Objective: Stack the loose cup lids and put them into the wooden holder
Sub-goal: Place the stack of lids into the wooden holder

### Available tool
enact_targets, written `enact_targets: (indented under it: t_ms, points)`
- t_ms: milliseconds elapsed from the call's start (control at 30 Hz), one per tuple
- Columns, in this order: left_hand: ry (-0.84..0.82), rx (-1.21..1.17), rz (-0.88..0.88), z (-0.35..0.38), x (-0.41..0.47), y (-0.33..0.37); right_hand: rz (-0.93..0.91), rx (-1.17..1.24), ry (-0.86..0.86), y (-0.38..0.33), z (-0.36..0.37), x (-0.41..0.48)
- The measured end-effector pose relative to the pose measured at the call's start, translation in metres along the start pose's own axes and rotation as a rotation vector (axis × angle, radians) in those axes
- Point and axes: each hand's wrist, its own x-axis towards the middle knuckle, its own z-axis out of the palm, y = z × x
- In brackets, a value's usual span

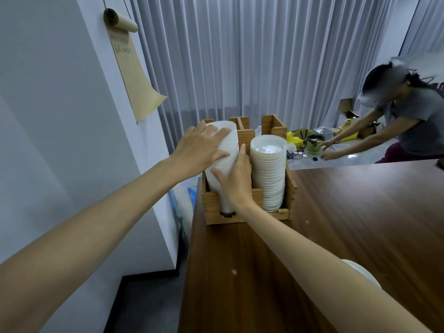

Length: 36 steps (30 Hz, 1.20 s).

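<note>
OK, on my feed the lid stack (229,140) stands in the left slot of the wooden holder (291,188), at the counter's (336,224) far left corner. It's a tall col. of white ribbed lids, top leaning left. L hand (201,150) wraps the upper part, fingers spread over the top rim, thumb on the front. R hand (236,179) grips lower down (thumb up the right side, fingers round the front). A second stack (269,174), creamier w/ a glossy top lid, fills the right slot, upright.

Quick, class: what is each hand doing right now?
Left hand: holds the left lid stack near its top.
Right hand: holds that stack lower down.
</note>
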Motion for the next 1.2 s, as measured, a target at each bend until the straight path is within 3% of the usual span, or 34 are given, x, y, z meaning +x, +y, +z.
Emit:
enact_targets:
  t_ms: [633, 1067, 1200]
  points:
    - [-0.062, 0.152, 0.083, -0.008, 0.004, 0.000, -0.012, -0.032, 0.019, 0.002, 0.003, 0.000]
    - [-0.118, -0.328, -0.129, -0.006, 0.020, -0.021, -0.023, -0.024, 0.005, 0.003, 0.001, 0.003]
    - [-0.204, -0.442, -0.114, -0.001, 0.022, -0.017, -0.028, -0.005, 0.019, 0.004, 0.002, 0.002]
